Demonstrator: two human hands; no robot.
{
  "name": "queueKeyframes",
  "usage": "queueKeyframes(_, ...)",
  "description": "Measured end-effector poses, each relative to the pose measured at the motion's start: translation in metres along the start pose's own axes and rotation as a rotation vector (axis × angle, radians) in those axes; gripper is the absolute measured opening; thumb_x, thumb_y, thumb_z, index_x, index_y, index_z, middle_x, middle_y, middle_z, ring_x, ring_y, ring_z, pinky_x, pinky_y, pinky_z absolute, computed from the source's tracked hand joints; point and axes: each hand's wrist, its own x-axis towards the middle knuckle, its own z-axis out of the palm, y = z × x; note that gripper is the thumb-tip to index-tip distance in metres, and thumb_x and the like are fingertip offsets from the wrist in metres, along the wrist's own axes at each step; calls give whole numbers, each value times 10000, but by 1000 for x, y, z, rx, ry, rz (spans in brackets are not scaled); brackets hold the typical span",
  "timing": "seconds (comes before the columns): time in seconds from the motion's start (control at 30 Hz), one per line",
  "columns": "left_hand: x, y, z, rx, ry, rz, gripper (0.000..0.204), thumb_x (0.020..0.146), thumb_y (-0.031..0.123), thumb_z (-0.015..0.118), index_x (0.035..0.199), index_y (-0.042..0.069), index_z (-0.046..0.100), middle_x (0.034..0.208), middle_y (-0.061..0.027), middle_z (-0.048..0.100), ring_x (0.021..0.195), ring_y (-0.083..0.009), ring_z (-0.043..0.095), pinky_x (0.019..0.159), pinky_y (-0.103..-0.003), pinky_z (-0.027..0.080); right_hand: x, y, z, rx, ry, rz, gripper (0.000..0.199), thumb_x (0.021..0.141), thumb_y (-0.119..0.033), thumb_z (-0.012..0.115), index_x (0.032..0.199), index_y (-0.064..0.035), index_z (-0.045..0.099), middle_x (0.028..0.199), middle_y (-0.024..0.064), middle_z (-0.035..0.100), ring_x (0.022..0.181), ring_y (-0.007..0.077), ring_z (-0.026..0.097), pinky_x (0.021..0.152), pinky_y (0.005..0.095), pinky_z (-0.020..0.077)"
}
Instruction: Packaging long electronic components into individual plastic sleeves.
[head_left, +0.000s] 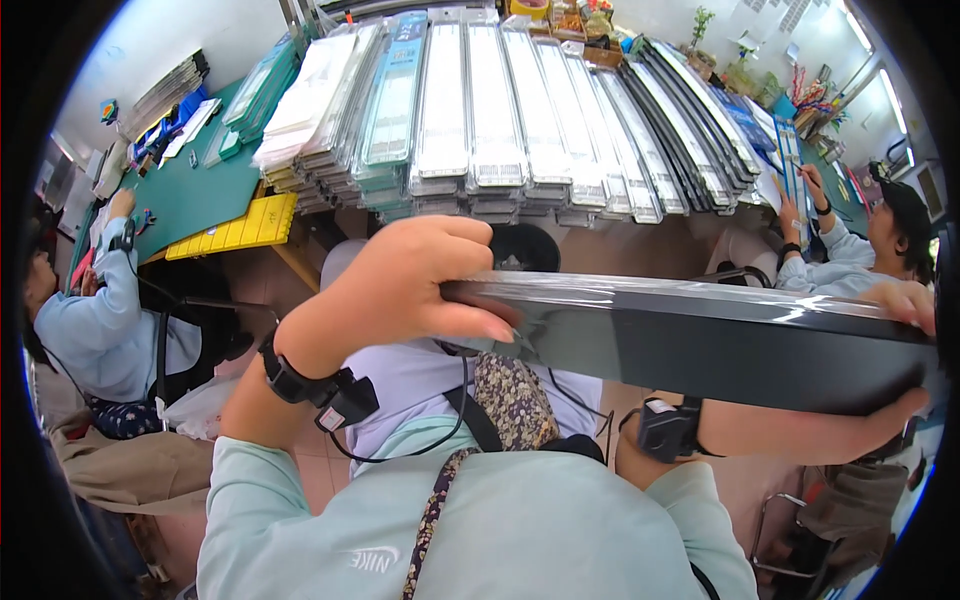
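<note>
A long black pack [720, 345] with clear shiny film along its upper edge lies across the front of my body. My left hand [415, 280] grips its left end, thumb along the near face and fingers folded over the far side. At the other end, close to the right rim of the picture, my right hand [905, 303] holds it with the fingers on top and the thumb below. The pack hides much of that hand. Beyond it, long clear-covered packs [497, 110] are piled side by side on the table.
Teal packs [390, 105] and black-edged packs [690, 125] lie among the piles. On the left, a yellow slatted panel [235, 228] rests by the green tabletop [210, 185]. One person [120, 310] sits at left, another [855, 240] at right. A black round seat [527, 245] stands under the table edge.
</note>
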Motion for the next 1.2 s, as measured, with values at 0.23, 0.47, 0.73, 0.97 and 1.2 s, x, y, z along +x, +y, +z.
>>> queueKeyframes(0.23, 15, 37, -4, -149, -54, -37, 542, 682, 441, 706, 627, -14, 417, 627, -99, 323, 552, -259, 388, 495, -344, 313, -31, 23, 20, -22, -66, 171, 628, 883, -431, 449, 1343, -33, 296, 1095, 66, 453, 948, 147, 503, 799, 209, 446)
queueKeyframes(0.47, 9, 42, -1, -504, -220, -67, 498, 794, 397, 634, 629, -26, 431, 613, -102, 334, 579, -242, 400, 525, -354, 323, -3, 10, 7, 111, -250, 45, 753, 886, -507, 412, 1383, 7, 173, 1449, 191, 132, 1318, 258, 265, 1001, 436, 400)
queueKeyframes(0.73, 8, 47, -3, -494, -261, -106, 448, 817, 360, 616, 661, -37, 479, 610, -106, 360, 607, -248, 421, 545, -355, 334, -11, 28, -2, -131, 368, -342, 555, 889, -570, 337, 1001, -53, 504, 1095, 104, 496, 1271, 299, 278, 1092, 470, 150)
queueKeyframes(0.97, 6, 61, -9, -457, -169, -156, 421, 798, 353, 636, 676, -31, 516, 610, -113, 392, 609, -236, 442, 547, -357, 346, -42, 73, 27, -260, -134, -561, 610, 894, -609, 153, 719, -100, 440, 641, 32, 432, 598, 199, 444, 710, 393, 390)
queueKeyframes(1.2, 4, 66, -26, -329, -151, -186, 381, 788, 314, 651, 683, -30, 527, 624, -105, 438, 611, -226, 466, 547, -344, 361, -42, 74, 22, -397, -496, -483, 629, 876, -641, 171, 678, -89, 395, 669, 37, 387, 648, 198, 384, 748, 372, 336)
